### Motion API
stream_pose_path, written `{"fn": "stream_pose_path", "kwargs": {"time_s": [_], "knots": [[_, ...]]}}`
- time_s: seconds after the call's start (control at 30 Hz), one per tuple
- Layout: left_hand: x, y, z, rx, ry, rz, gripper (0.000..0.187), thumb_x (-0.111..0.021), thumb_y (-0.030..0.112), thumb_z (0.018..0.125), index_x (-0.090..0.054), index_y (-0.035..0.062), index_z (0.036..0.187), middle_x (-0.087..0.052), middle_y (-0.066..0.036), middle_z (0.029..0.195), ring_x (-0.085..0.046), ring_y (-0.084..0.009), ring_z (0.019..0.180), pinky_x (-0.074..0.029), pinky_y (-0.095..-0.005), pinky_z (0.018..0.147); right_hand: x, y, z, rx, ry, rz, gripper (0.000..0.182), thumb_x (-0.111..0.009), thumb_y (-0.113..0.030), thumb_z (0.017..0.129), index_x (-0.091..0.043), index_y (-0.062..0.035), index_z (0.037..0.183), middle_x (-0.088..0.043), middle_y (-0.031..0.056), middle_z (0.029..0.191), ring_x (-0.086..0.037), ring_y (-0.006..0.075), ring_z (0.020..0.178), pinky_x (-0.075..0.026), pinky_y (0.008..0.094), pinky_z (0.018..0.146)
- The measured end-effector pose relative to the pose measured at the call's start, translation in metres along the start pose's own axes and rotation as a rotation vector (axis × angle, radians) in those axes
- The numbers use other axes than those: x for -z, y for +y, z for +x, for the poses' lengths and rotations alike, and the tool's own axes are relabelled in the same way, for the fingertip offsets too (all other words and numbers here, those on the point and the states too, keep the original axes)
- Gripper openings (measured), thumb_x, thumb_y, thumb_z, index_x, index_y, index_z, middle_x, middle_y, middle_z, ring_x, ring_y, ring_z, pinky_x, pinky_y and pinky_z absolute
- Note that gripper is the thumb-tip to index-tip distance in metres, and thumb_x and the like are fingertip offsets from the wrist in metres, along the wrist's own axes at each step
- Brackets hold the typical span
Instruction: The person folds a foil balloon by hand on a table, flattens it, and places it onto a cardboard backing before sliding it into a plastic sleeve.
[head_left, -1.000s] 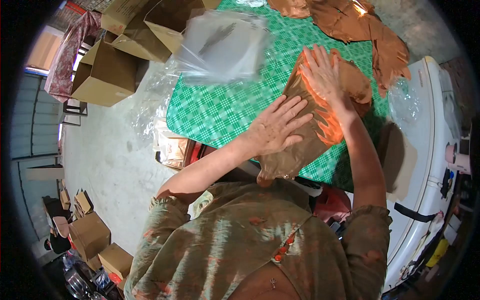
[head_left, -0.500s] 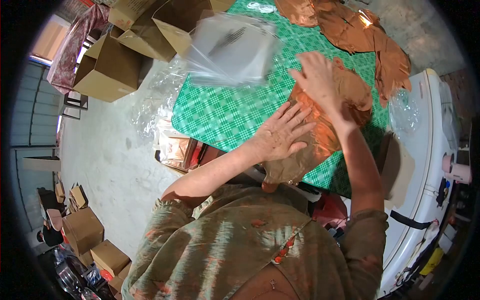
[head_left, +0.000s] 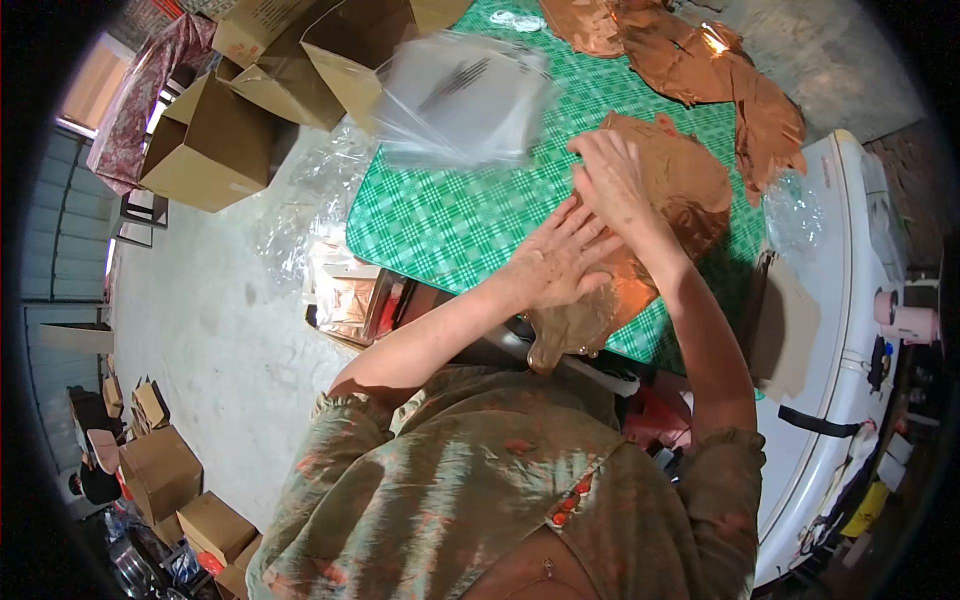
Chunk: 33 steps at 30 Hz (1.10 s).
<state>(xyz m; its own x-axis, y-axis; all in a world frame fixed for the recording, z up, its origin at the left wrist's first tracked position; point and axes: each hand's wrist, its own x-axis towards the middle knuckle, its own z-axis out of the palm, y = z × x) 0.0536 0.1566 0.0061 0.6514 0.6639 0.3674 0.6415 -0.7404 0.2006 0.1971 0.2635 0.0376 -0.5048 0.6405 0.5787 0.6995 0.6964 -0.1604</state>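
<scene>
A shiny copper-brown sheet-like piece [head_left: 690,170] lies crumpled on the green checked tabletop [head_left: 430,220], its lower end reaching the near edge. My left hand [head_left: 562,258] rests flat on its left part, fingers spread. Just above, my right hand [head_left: 612,180] is over the piece with fingers bent and somewhat apart, close to the left fingertips; nothing shows in it. More copper-brown pieces [head_left: 690,60] lie along the far right of the table. A stack of clear plastic bags [head_left: 465,100] sits at the table's far left.
Open cardboard boxes [head_left: 215,140] stand beyond the table at the upper left. Below the table's left edge is a box with copper-coloured packets [head_left: 345,295]. A white appliance [head_left: 835,300] stands at the right. A person in dark clothes [head_left: 100,480] is far off at the lower left.
My right hand has moved down and left, closer to my left hand. The upper part of the copper-brown piece lies flatter and more spread out. The view has shifted slightly.
</scene>
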Motion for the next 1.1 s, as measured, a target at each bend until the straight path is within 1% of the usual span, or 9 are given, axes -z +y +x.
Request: {"fn": "stream_pose_path", "kwargs": {"time_s": [0.27, 0.37, 0.5, 0.57, 0.63, 0.77, 0.9, 1.0, 1.1], "knots": [[0.000, -0.001, -0.001, -0.004, -0.056, 0.008, 0.064, -0.043, 0.053, 0.108, -0.053, 0.0099, 0.154, -0.048, -0.017, 0.158, -0.033, -0.0368, 0.154, -0.013, -0.0537, 0.132, -0.021, 0.000, 0.006, 0.058, -0.246, -0.121, 0.010, -0.061, -0.005, 0.091, -0.061, -0.0086, 0.100, -0.062, 0.0100, 0.100, -0.058, 0.0324, 0.104, -0.044, 0.0457, 0.092], [0.000, -0.002, 0.003, -0.015, -0.059, 0.017, 0.062, -0.045, 0.053, 0.108, -0.054, 0.0119, 0.153, -0.049, -0.016, 0.157, -0.033, -0.0366, 0.153, -0.015, -0.0537, 0.132, -0.008, -0.008, -0.001, 0.001, -0.111, 0.049, 0.006, -0.058, -0.006, 0.093, -0.059, -0.0072, 0.098, -0.062, 0.0124, 0.100, -0.058, 0.0344, 0.102, -0.046, 0.0456, 0.090], [0.007, 0.001, 0.002, 0.004, -0.095, -0.007, 0.061, -0.045, 0.053, 0.108, -0.054, 0.0134, 0.154, -0.047, -0.016, 0.159, -0.034, -0.0367, 0.154, -0.015, -0.0537, 0.132, 0.050, -0.027, -0.027, -0.085, -0.078, 0.339, 0.007, -0.055, -0.006, 0.099, -0.056, -0.0013, 0.103, -0.059, 0.0193, 0.100, -0.056, 0.0407, 0.098, -0.047, 0.0478, 0.084], [0.007, -0.001, 0.002, 0.011, -0.086, -0.013, 0.062, -0.045, 0.053, 0.108, -0.052, 0.0138, 0.155, -0.045, -0.017, 0.162, -0.033, -0.0367, 0.155, -0.016, -0.0536, 0.132, 0.095, -0.053, -0.050, -0.369, -0.251, 0.412, 0.010, -0.052, -0.008, 0.104, -0.055, 0.0014, 0.104, -0.057, 0.0221, 0.099, -0.057, 0.0428, 0.094, -0.047, 0.0494, 0.082], [0.004, -0.001, 0.001, 0.007, -0.040, -0.024, 0.064, -0.045, 0.054, 0.108, -0.050, 0.0140, 0.158, -0.043, -0.016, 0.165, -0.031, -0.0366, 0.156, -0.016, -0.0532, 0.132, 0.137, -0.059, -0.077, -0.196, -0.249, 0.507, 0.017, -0.051, -0.016, 0.107, -0.056, 0.0007, 0.107, -0.058, 0.0235, 0.099, -0.059, 0.0435, 0.093, -0.048, 0.0497, 0.081], [0.004, 0.002, 0.000, 0.023, -0.051, -0.024, 0.067, -0.046, 0.054, 0.108, -0.043, 0.0143, 0.162, -0.039, -0.017, 0.168, -0.028, -0.0363, 0.158, -0.019, -0.0527, 0.131, 0.205, -0.065, -0.167, -0.526, -1.170, 0.477, 0.025, -0.061, -0.028, 0.100, -0.071, -0.0059, 0.102, -0.067, 0.0189, 0.094, -0.066, 0.0391, 0.092, -0.053, 0.0459, 0.078], [0.010, 0.002, 0.003, 0.006, -0.064, -0.026, 0.069, -0.049, 0.052, 0.108, -0.039, 0.0132, 0.164, -0.038, -0.017, 0.168, -0.030, -0.0366, 0.158, -0.021, -0.0531, 0.130, 0.222, -0.085, -0.247, -0.136, -0.918, -0.099, 0.022, -0.069, -0.030, 0.091, -0.074, -0.0091, 0.092, -0.068, 0.0144, 0.081, -0.070, 0.0357, 0.080, -0.055, 0.0471, 0.072], [0.012, 0.001, 0.002, 0.001, -0.072, -0.023, 0.069, -0.049, 0.051, 0.108, -0.039, 0.0137, 0.164, -0.037, -0.017, 0.169, -0.028, -0.0366, 0.159, -0.020, -0.0534, 0.130, 0.223, -0.112, -0.204, -0.607, -1.236, -0.184, 0.019, -0.072, -0.025, 0.087, -0.075, -0.0099, 0.098, -0.070, 0.0109, 0.092, -0.070, 0.0311, 0.093, -0.056, 0.0451, 0.079], [0.013, 0.001, 0.003, -0.006, -0.088, -0.014, 0.068, -0.050, 0.051, 0.108, -0.040, 0.0144, 0.164, -0.035, -0.016, 0.170, -0.027, -0.0365, 0.159, -0.020, -0.0538, 0.130, 0.201, -0.115, -0.202, -0.379, -0.624, -0.164, 0.021, -0.070, -0.019, 0.089, -0.070, -0.0092, 0.108, -0.068, 0.0113, 0.100, -0.069, 0.0312, 0.097, -0.056, 0.0437, 0.081]]}}
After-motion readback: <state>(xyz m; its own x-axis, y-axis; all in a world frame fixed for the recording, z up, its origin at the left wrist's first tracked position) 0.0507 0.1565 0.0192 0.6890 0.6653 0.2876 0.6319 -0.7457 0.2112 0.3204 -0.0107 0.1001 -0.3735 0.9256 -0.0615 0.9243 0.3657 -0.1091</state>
